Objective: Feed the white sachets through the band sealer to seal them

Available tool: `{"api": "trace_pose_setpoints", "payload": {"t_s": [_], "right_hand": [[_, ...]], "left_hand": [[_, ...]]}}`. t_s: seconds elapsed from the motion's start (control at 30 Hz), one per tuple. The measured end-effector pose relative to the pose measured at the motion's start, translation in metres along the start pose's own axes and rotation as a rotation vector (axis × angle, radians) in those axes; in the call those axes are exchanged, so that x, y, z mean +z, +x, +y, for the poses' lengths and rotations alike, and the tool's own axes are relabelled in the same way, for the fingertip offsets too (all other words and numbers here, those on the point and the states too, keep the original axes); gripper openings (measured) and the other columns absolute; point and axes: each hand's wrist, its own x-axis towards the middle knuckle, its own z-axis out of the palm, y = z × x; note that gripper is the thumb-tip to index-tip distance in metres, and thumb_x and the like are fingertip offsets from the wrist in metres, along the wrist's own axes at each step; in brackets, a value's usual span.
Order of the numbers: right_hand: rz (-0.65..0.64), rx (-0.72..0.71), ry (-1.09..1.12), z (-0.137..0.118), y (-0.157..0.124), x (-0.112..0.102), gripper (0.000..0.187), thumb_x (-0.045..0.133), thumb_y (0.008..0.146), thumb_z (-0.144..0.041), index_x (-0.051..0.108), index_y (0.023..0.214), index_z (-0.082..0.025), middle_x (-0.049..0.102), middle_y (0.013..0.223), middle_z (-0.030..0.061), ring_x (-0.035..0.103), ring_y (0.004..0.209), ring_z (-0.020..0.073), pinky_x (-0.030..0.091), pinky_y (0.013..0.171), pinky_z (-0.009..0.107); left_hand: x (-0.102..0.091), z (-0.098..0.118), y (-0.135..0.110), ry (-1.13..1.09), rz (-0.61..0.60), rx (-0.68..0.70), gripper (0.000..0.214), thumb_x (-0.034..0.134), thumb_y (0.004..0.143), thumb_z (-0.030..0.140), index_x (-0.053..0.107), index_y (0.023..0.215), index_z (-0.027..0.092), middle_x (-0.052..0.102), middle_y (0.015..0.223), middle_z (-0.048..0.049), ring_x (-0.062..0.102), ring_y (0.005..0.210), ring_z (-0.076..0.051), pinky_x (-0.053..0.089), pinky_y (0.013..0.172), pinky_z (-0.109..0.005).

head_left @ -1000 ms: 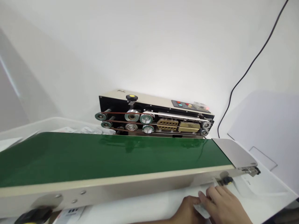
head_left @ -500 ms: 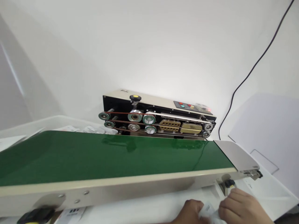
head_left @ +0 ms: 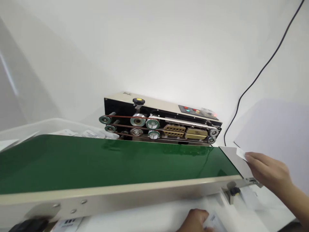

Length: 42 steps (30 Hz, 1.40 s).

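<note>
My right hand [head_left: 271, 172] is raised over the right end of the conveyor, its fingers pinched on the edge of a small white packet [head_left: 240, 153]. That packet is held above the metal end plate [head_left: 231, 155]. Low in the view, partly cut off by the bottom edge, my left hand [head_left: 195, 220] grips a white plastic packet [head_left: 214, 221] with faint print, thumb on top. Behind the green conveyor belt [head_left: 116, 164] stands a band sealer [head_left: 164, 120] with rollers, brown drive bands and brass-coloured blocks.
A black knob [head_left: 234, 191] juts from the conveyor's front at right; another dark knob [head_left: 31, 224] is at lower left. Printed packets [head_left: 93, 133] lie behind the belt, and one packet [head_left: 67, 224] shows below its front edge. A black cable [head_left: 263, 67] hangs along the wall.
My right hand has moved up and away from my left hand, carrying a packet to the conveyor's right end. My left hand stays low with its packet. The view has shifted slightly.
</note>
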Motion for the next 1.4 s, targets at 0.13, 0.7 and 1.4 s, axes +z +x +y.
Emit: {"api": "trace_pose_setpoints", "payload": {"t_s": [0.13,0.7,1.4], "right_hand": [[-0.068,0.052,-0.090,0.006,-0.014,0.029,0.025,0.050,0.080,-0.012,0.065,0.062,-0.022,0.071,0.072,-0.0031,0.058,0.055,0.0071,0.035,0.046,0.018],[-0.243,0.049,-0.047,0.004,-0.019,0.084,0.021,0.048,0.068,0.000,0.058,0.058,-0.015,0.068,0.077,0.0015,0.052,0.055,0.0058,0.026,0.045,0.020],[-0.165,-0.016,0.082,-0.008,0.004,0.098,0.017,0.050,0.080,-0.011,0.060,0.067,-0.016,0.069,0.080,0.0000,0.055,0.056,0.0069,0.030,0.047,0.020]], "left_hand": [[0.000,0.008,-0.006,0.097,0.014,0.034,0.021,0.054,0.060,0.016,0.071,0.071,0.012,0.067,0.068,-0.0003,0.061,0.068,-0.018,0.042,0.058,-0.023],[0.001,0.015,-0.012,0.089,0.045,-0.010,0.026,0.053,0.061,0.014,0.072,0.079,0.011,0.073,0.079,-0.0042,0.066,0.079,-0.023,0.046,0.060,-0.024],[0.005,0.021,-0.016,0.098,0.022,-0.004,0.028,0.052,0.069,0.012,0.072,0.088,0.010,0.072,0.091,-0.0094,0.067,0.088,-0.028,0.053,0.075,-0.034]]}}
